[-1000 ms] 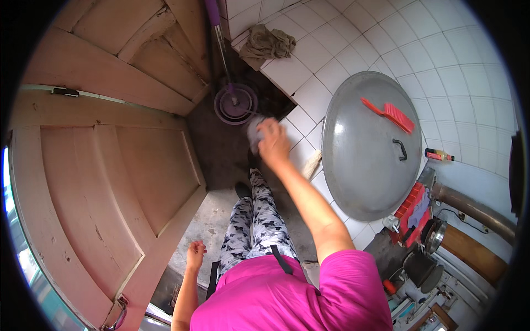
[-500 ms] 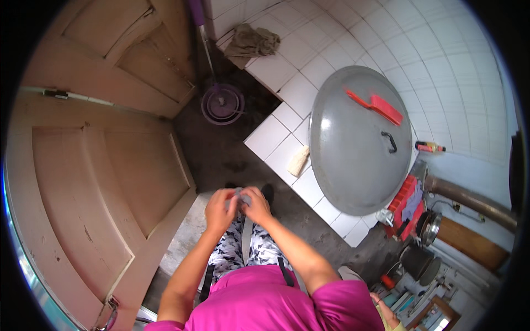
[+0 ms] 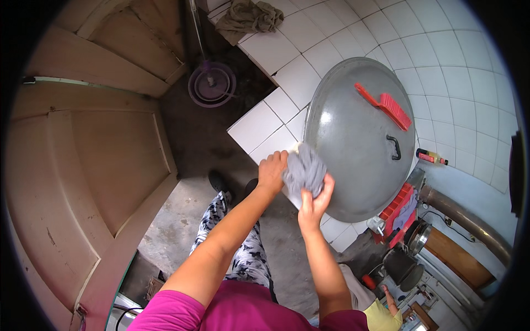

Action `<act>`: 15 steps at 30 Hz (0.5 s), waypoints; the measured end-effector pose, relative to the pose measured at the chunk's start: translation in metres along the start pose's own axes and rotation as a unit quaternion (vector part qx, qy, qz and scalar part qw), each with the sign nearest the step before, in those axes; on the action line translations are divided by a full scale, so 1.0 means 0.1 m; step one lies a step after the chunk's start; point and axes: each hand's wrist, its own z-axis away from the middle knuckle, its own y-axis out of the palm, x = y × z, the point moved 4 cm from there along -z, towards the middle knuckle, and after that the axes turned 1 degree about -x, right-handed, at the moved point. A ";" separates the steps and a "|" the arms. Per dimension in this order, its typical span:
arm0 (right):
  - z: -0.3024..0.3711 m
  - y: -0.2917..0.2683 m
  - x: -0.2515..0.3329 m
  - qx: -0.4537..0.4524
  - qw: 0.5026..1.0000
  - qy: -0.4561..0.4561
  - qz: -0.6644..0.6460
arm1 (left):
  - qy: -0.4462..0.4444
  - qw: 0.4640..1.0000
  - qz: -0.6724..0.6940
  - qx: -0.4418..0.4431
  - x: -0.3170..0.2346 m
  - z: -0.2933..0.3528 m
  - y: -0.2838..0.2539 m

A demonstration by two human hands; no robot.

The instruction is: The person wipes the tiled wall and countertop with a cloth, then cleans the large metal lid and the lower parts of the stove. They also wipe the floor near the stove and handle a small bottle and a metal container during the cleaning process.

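Note:
My right hand point(image 3: 315, 205) grips a crumpled grey cloth point(image 3: 305, 171) over the edge of the white tiled counter point(image 3: 255, 122). Beside the cloth, my left hand point(image 3: 271, 172) is closed with its fingers curled; what lies in its grasp is hidden. A cream-coloured bundle-like thing point(image 3: 297, 147) barely shows behind the cloth. Just right of my hands lies a large round grey lid point(image 3: 345, 165) with a black handle point(image 3: 393, 148). On that lid rests a red brush point(image 3: 389, 107) with its bristles up.
A brown rag point(image 3: 248, 19) lies at the counter's far corner. A purple mop bucket point(image 3: 212, 84) stands on the floor beyond the wooden door point(image 3: 121, 165). To the right are a small bottle point(image 3: 432, 156), a red basket point(image 3: 398, 209) and a metal pipe point(image 3: 464, 223). Another person's yellow sleeve point(image 3: 383, 317) shows below.
My hands have moved from in front of my body up and right to the counter's edge. The grey cloth has come along and now hides most of the cream-coloured thing.

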 end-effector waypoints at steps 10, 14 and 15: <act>-2.68 0.88 -0.23 0.005 0.926 -0.250 0.283 | -0.151 0.963 0.223 -0.020 1.37 1.72 -0.65; -3.53 1.11 -0.55 0.058 0.911 -0.105 0.394 | -0.330 0.880 0.341 0.005 2.13 2.87 -0.63; -3.61 1.17 -0.67 0.072 0.904 -0.058 0.419 | -0.345 0.868 0.356 -0.014 2.17 3.02 -0.65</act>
